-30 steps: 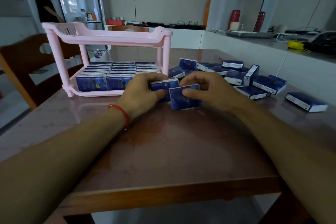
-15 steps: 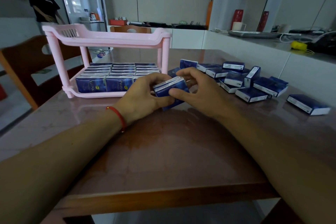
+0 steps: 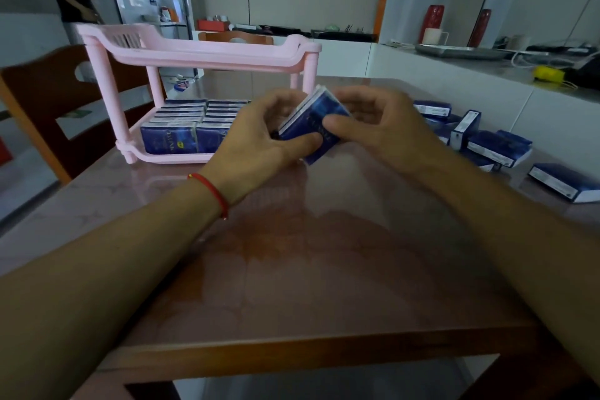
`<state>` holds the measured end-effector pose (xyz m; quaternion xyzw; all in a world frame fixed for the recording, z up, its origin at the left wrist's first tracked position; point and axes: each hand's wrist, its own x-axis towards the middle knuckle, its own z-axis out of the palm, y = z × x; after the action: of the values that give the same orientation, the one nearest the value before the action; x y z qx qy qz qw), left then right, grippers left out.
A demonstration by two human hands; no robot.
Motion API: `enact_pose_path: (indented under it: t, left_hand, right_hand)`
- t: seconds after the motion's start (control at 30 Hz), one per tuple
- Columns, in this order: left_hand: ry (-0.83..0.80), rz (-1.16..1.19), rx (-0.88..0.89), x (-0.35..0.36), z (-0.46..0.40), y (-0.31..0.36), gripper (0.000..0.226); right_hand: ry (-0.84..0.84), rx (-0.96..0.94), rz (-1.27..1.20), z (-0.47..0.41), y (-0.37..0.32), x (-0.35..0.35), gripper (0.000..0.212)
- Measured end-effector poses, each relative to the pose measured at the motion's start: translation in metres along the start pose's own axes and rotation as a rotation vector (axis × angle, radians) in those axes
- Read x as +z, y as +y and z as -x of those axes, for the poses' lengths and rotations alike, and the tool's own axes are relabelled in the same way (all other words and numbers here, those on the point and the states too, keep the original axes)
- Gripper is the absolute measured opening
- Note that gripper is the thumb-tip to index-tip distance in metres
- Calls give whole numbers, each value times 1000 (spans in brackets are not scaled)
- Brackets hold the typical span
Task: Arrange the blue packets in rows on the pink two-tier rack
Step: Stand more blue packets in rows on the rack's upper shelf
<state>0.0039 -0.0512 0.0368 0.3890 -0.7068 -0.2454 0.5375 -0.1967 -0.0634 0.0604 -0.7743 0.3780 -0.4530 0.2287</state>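
Where the glossy reddish-brown bench (image 3: 292,269) with its wooden edge fills the lower view, a pink plastic two-tier rack (image 3: 201,55) stands on its far left part. The upper tier of the rack shows no packets from this angle, while the lower tier carries rows of blue rectangular packets (image 3: 185,127), standing on edge and packed close, the front ones facing the camera. To the right, a loose scatter of matching blue packets with white ends (image 3: 500,146) lies on the bench, some flat and one upright, well apart from the rack. A brown wooden chair (image 3: 48,101) stands left of the bench, and a pale counter with red vases runs behind.

Both forearms reach in from the lower corners. Between the hands, just in front of the rack's right post, a small stack of blue packets (image 3: 311,120) is held tilted above the bench. The left hand (image 3: 259,140), with a red cord bracelet (image 3: 214,191) on the wrist, has its thumb pressed along the stack's lower edge and its fingers curled behind. The right hand (image 3: 380,127) grips the other side, thumb on the front face, fingers curled round the back; it is blurred.
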Motion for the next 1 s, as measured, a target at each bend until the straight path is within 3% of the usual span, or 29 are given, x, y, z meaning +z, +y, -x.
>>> enact_pose_path:
  t: [0.07, 0.13, 0.2, 0.27, 0.4, 0.53, 0.73, 1.0]
  left_hand:
    - [44, -68, 95, -10, -2, 6, 39]
    - [210, -137, 188, -23, -4, 11, 31]
    - [426, -381, 307, -35, -8, 11, 28]
    - [518, -647, 331, -46, -13, 5, 35]
    - [425, -879, 290, -55, -18, -11, 52]
    - [417, -919, 299, -54, -19, -15, 55]
    - [427, -900, 311, -52, -21, -20, 57]
    - [428, -845, 311, -50, -22, -20, 58]
  right_hand:
    - [-23, -45, 48, -11, -15, -9, 33]
    - [-47, -90, 79, -26, -31, -20, 26]
    - [-21, -133, 100, -47, -45, -28, 29]
    - [34, -150, 91, -71, -53, -29, 34]
    - [46, -88, 40, -123, -56, -15, 18]
    - [34, 8, -12, -166, -57, 0, 11]
    - [-112, 137, 235, -203, -45, 11, 30]
    - [-229, 170, 313, -223, -42, 22, 37]
